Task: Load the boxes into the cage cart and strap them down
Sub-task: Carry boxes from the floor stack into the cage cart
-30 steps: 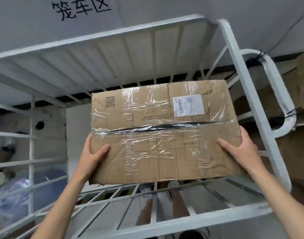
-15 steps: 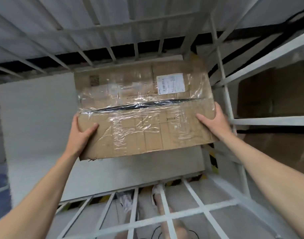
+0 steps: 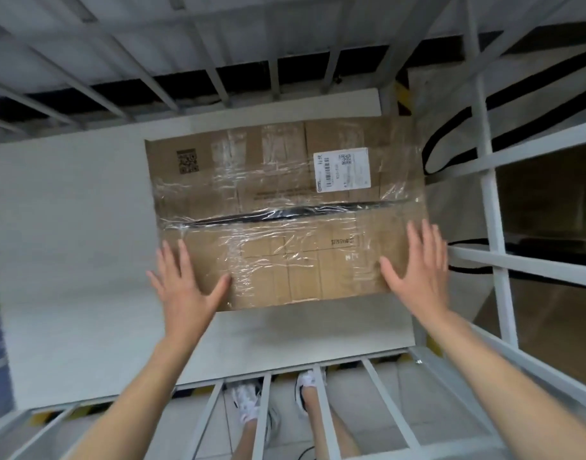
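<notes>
box [image 3: 285,210] lies flat on the cage cart [image 3: 490,200] floor toward its right side, long axis left-to-right; left hand [image 3: 185,287] and right hand [image 3: 414,270], fingers spread and gripping nothing, sit over its near corners, equally close.

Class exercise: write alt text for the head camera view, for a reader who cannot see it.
A taped cardboard box lies flat on the white floor of a metal cage cart, shipping label facing up. The person's left hand and right hand are spread open over its near corners. Black straps hang at the cart's right wall.
</notes>
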### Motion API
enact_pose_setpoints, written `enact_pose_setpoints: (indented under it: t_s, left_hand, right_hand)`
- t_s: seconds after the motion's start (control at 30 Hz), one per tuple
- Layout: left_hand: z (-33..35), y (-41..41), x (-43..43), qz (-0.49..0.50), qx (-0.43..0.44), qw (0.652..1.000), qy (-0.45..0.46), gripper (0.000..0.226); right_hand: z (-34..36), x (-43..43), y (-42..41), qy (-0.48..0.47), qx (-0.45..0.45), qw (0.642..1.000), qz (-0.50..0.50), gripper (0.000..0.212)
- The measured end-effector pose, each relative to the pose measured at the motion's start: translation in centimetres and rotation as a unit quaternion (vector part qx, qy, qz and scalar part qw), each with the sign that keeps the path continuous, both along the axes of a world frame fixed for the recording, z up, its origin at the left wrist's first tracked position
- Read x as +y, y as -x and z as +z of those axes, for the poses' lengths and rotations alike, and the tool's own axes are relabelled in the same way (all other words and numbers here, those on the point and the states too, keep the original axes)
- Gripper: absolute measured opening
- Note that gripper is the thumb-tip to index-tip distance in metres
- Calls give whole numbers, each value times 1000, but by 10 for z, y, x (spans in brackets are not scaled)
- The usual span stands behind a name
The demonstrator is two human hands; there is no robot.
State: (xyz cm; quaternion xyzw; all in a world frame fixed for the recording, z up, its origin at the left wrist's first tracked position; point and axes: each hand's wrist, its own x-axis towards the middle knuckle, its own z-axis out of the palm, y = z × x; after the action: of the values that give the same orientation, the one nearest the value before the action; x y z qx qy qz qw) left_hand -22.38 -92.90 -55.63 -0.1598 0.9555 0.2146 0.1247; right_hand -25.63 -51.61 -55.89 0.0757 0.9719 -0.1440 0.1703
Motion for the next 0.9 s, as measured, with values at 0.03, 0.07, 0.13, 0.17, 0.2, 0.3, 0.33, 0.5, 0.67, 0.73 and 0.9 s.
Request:
enact_pose_setpoints:
  t_s: [0.03, 0.07, 0.13, 0.17, 0.2, 0.3, 0.33, 0.5, 0.67, 0.73, 0.9]
  left_hand:
    - [1, -8, 13, -48, -30, 998, 5, 108]
    - [0, -15, 23, -86, -64, 994, 13, 106]
    - [-9, -19, 31, -123, -113, 985, 42, 102]
    - [-14, -15, 31, -127, -124, 983, 56, 101]
    - [-19, -8, 30, -129, -126, 981, 67, 100]
    - [-29, 29, 28, -133, -108, 982, 78, 100]
    - [-32, 46, 28, -132, -102, 983, 79, 101]
    - [-35, 136, 39, -133, -104, 981, 91, 103]
    - [-33, 164, 46, -133, -149, 977, 79, 98]
    - [-29, 163, 47, -137, -161, 974, 77, 97]
    - [-2, 169, 43, -164, -169, 968, 82, 89]
  right_hand:
    - [2, -10, -11, -24, -26, 999, 42, 87]
    - [3, -18, -22, -44, -60, 994, 73, 84]
    - [0, -26, -33, -78, -121, 984, 101, 83]
    - [-4, -26, -29, -90, -132, 982, 104, 83]
    - [-7, -25, -21, -97, -133, 981, 105, 83]
    - [-14, -22, 19, -100, -107, 983, 112, 83]
    - [-16, -21, 35, -101, -95, 984, 113, 83]
    - [-21, -13, 125, -112, -72, 984, 114, 86]
    - [-29, -3, 154, -102, -75, 984, 125, 87]
    - [-30, -3, 152, -100, -82, 984, 125, 87]
    - [-6, -8, 162, -112, -160, 973, 124, 84]
